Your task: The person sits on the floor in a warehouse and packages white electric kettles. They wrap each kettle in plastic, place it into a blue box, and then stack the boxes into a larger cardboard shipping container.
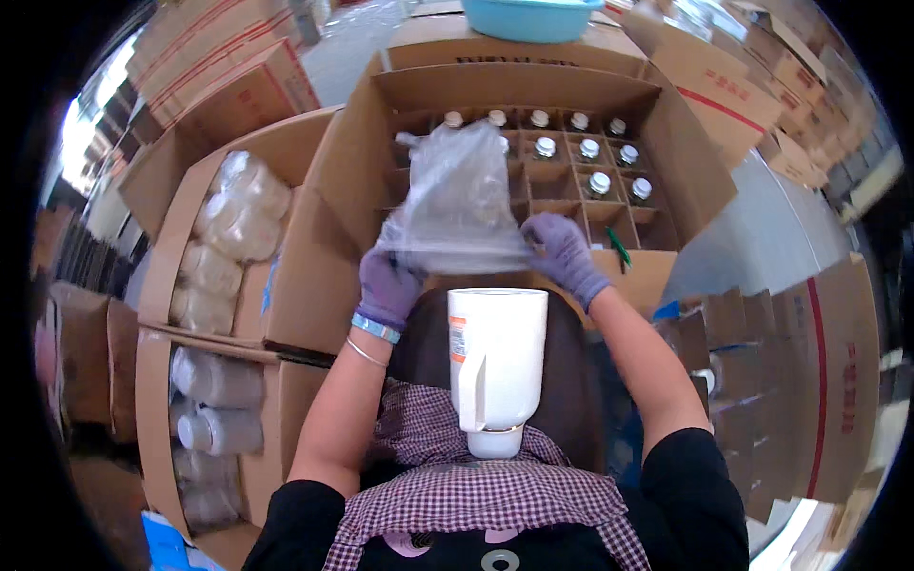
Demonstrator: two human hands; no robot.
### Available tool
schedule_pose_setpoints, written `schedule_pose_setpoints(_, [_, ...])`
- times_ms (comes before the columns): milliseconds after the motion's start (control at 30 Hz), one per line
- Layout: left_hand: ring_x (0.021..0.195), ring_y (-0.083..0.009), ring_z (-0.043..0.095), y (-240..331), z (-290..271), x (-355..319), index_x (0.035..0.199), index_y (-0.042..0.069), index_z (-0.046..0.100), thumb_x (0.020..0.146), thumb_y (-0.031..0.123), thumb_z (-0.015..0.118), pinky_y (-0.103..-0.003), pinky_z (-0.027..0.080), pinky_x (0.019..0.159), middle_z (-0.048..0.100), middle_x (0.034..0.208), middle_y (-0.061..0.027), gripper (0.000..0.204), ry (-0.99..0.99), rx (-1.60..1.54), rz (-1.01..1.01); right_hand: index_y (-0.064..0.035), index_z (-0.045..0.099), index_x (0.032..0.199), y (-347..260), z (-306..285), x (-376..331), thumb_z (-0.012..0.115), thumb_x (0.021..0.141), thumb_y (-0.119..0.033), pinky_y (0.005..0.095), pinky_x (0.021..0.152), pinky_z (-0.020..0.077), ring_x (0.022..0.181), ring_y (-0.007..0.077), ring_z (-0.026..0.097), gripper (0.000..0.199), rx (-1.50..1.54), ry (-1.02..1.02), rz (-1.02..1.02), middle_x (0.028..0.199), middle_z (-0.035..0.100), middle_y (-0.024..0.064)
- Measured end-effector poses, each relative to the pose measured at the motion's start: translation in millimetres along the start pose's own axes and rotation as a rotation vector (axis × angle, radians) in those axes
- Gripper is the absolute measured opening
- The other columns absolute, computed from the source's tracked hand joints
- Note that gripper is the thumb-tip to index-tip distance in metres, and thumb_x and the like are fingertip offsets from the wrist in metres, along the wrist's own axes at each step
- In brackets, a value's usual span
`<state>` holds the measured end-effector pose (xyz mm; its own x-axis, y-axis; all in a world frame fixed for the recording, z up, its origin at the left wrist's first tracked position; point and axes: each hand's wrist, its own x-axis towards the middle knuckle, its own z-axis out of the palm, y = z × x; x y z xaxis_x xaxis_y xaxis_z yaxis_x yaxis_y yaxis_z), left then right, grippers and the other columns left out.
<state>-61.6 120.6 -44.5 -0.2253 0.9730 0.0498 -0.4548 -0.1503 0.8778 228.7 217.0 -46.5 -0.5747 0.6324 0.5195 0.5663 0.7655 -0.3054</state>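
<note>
A clear plastic bag (457,205) is stretched between my two hands, above the near side of a divided carton. My left hand (388,288), in a purple-grey glove, is closed on the bag's near left corner. At the opposite corner, my right hand (564,252), gloved alike, pinches the bag's edge. A large white travel mug (514,357) with a side handle and an orange-and-white label rests at my lap, its wide end away from me. Bottles with silver caps (598,184) stand in the cells of the carton (700,181); the bag hides some cells.
A green pen (619,249) leans in a near right cell. Left, open cartons hold plastic-wrapped containers (238,219) and white bottles (224,431). A light blue basin (533,19) sits beyond the divided carton. More cardboard (800,381) stands at right.
</note>
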Motion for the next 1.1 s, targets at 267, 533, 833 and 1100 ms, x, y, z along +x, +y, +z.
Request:
schedule_pose_setpoints(267, [0.079, -0.0187, 0.062, 30, 43, -146, 0.109, 0.002, 0.06, 0.078, 0.027, 0.083, -0.032, 0.049, 0.069, 0.065, 0.092, -0.009, 0.046, -0.235, 0.773, 0.352, -0.0056, 0.057, 0.085, -116, -64, -118, 0.069, 0.072, -0.003, 0.0427, 0.075, 0.0487, 0.083, 0.0347, 0.06, 0.017, 0.501, 0.082, 0.176, 0.086, 0.059, 0.013])
schedule_pose_setpoints(533, [0.064, -0.0241, 0.064, 33, 64, -191, 0.084, 0.0, 0.071, 0.082, 0.032, 0.075, -0.037, 0.051, 0.064, 0.068, 0.069, -0.0107, 0.033, -0.299, 1.075, 0.124, -0.0103, 0.061, 0.123, -195, -68, -217, 0.074, 0.079, -0.035, 0.0466, 0.099, 0.0473, 0.116, 0.0341, 0.056, 0.051, 0.4, -0.182, 0.136, 0.121, 0.059, 0.0149])
schedule_pose_setpoints(833, [0.078, -0.0285, 0.061, 13, 179, -204, 0.099, 0.0, 0.064, 0.096, 0.025, 0.061, -0.043, 0.048, 0.069, 0.064, 0.088, -0.0137, 0.025, -0.864, 1.149, 0.437, -0.0042, 0.042, 0.137, -212, -111, -256, 0.092, 0.062, -0.027, 0.0413, 0.105, 0.0448, 0.124, 0.0353, 0.052, 0.093, 0.346, 0.737, 0.659, 0.131, 0.049, 0.0212])
schedule_pose_setpoints(1100, [0.102, -0.0331, 0.066, -11, 297, -235, 0.116, 0.008, 0.068, 0.089, 0.026, 0.069, -0.044, 0.05, 0.09, 0.07, 0.108, -0.0127, 0.032, -1.987, 0.498, 0.537, -0.0081, 0.034, 0.153, -292, -195, -418, 0.07, 0.094, -0.026, 0.048, 0.107, 0.0501, 0.129, 0.0309, 0.053, 0.072, 1.113, 1.18, 1.022, 0.148, 0.045, 0.0159])
